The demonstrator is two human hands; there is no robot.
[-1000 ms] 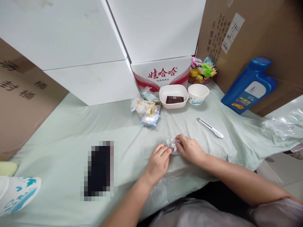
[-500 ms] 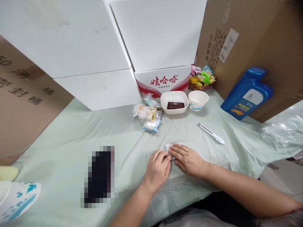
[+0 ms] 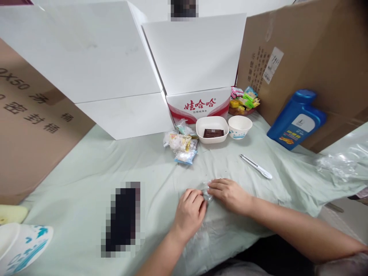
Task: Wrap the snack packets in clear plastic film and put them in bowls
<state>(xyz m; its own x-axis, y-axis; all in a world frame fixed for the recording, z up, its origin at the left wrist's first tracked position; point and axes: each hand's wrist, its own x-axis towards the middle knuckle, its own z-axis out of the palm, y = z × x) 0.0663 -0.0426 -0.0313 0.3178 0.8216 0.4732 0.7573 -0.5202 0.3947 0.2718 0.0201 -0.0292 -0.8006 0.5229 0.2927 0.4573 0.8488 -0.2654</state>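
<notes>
Between my hands, low on the green cloth, lies a small crinkled clear plastic wrapper [image 3: 207, 191], mostly covered by fingers. My left hand [image 3: 191, 210] is closed, its curled fingertips pinching the wrapper's left side. From the right, my right hand [image 3: 231, 196] is closed too, with its fingers together over the wrapper's other side. Whether anything is inside the wrapper is hidden. Beyond the hands sits a pile of clear and coloured wrappers [image 3: 182, 143]. Beside it stands a white square bowl [image 3: 212, 140] with dark brown packets [image 3: 213, 133] in it.
A white paper bowl [image 3: 240, 128] stands right of the square one. A white utility knife [image 3: 255, 166] lies near my right hand. A blue bottle [image 3: 297, 120] leans by a cardboard box [image 3: 304, 57]. White boxes [image 3: 198, 53] line the back. Another paper bowl [image 3: 28, 245] is front left.
My view has tilted up slightly. The hands have drawn a little apart, so more of the clear wrapper shows between them. My right fingers are more bent than before.
</notes>
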